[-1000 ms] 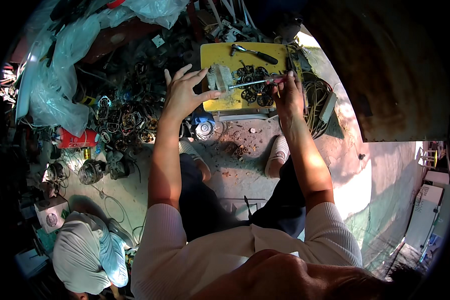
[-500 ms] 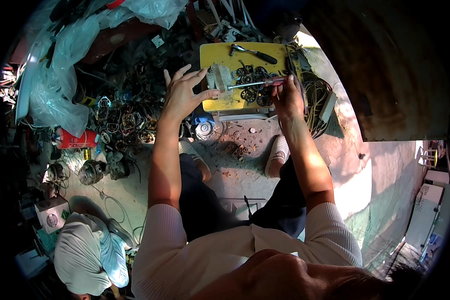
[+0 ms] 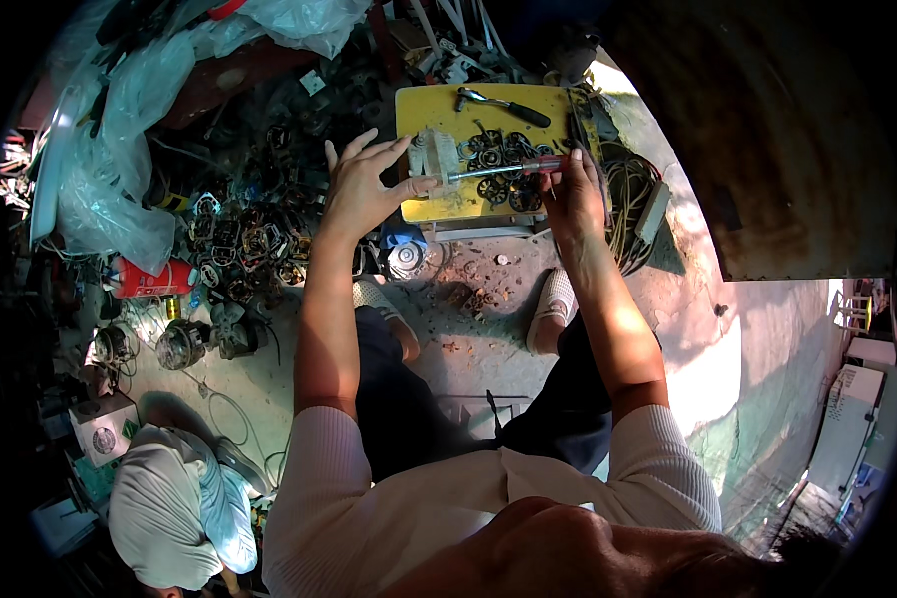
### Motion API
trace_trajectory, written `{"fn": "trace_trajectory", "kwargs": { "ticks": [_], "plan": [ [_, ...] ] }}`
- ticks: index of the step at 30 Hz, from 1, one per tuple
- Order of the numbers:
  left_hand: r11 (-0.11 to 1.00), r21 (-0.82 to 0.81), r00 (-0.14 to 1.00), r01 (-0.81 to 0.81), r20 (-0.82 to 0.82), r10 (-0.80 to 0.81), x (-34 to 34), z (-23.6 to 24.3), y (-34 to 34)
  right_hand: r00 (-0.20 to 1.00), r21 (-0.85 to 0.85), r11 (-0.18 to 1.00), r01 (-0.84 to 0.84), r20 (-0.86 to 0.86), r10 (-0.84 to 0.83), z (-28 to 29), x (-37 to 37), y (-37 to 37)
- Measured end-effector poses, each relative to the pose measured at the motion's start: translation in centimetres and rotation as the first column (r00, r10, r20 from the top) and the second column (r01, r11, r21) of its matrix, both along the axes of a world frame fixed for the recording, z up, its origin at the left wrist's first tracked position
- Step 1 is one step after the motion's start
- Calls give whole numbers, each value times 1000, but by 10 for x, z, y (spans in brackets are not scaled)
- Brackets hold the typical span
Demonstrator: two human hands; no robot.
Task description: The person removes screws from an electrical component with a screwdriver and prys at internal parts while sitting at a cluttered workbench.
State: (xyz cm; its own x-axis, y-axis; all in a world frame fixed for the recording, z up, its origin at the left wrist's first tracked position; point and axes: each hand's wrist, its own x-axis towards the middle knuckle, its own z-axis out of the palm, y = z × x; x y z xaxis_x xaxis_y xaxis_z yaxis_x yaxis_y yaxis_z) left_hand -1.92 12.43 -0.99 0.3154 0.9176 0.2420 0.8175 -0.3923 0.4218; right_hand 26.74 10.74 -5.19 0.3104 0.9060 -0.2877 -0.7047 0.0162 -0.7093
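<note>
Left hand (image 3: 361, 189): open, fingers spread and pointing up-frame, thumb side pressed against a small pale metal part (image 3: 435, 157) that stands on the yellow table (image 3: 421, 108). The hand steadies the part rather than wrapping around it; palm faces down and toward the part.

Right hand (image 3: 574, 194): closed around the red handle of a screwdriver (image 3: 503, 169). The shaft lies nearly level across the table, tip pointing left and meeting the pale metal part. Whether the tip sits in a screw head is too small to tell.

Table surface: a cluster of dark round rings and bearings (image 3: 503, 164) lies under and just behind the screwdriver shaft. A ratchet wrench (image 3: 498, 103) with a black grip lies near the far edge, apart from both hands.

Surroundings: coiled yellowish cable (image 3: 628, 194) on the floor just right of the right hand. A heap of dark motor parts and wire windings (image 3: 254, 234) on the floor left of the left forearm. A red canister (image 3: 149, 279) lies on its side further left. Clear plastic sheeting (image 3: 120, 169) is bunched at upper left. A second person with a pale head covering (image 3: 159, 513) sits at lower left, well apart from the table.

The person's feet in pale shoes (image 3: 553, 309) rest on the dirt floor below the table.
</note>
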Motion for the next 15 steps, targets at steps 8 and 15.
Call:
{"fn": "trace_trajectory", "kwargs": {
  "ticks": [8, 15],
  "plan": [
    [1000, -16, 1000, 1, 8, -1, 3, -6, 2, 998, -26, 1000, -13, -62, 11, -12, 7, 5],
    [1000, -8, 1000, -6, -8, 6, 6, -2, 1, 1000, -63, 998, 13, 1, -13, -1, 2, -1]
  ]
}}
